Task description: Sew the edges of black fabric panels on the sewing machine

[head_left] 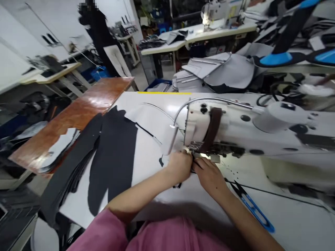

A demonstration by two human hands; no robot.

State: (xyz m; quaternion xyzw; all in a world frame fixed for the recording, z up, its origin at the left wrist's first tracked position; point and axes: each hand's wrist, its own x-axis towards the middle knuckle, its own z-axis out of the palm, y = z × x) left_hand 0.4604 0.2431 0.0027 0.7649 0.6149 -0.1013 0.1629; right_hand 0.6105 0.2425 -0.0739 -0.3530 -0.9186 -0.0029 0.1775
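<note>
Both my hands are close together under the head of a white sewing machine (225,129). The curled fingers of my left hand (180,165) are at the left of the needle area. Bent fingers of my right hand (209,173) press from the other side. Between them shows a dark bit of a small black piece (194,164), mostly covered by the fingers. Blue-handled thread snips (252,207) lie on the table right of my right forearm. Large dark grey cut fabric pieces (119,153) are spread to the left of my left arm.
A brown wooden table (86,101) adjoins at the left, bearing a stack of light cut pieces (59,150). Grey panels (222,69) are piled behind the machine. A thin bent metal tube (214,100) arches over the machine head. A person (98,38) stands at the back left.
</note>
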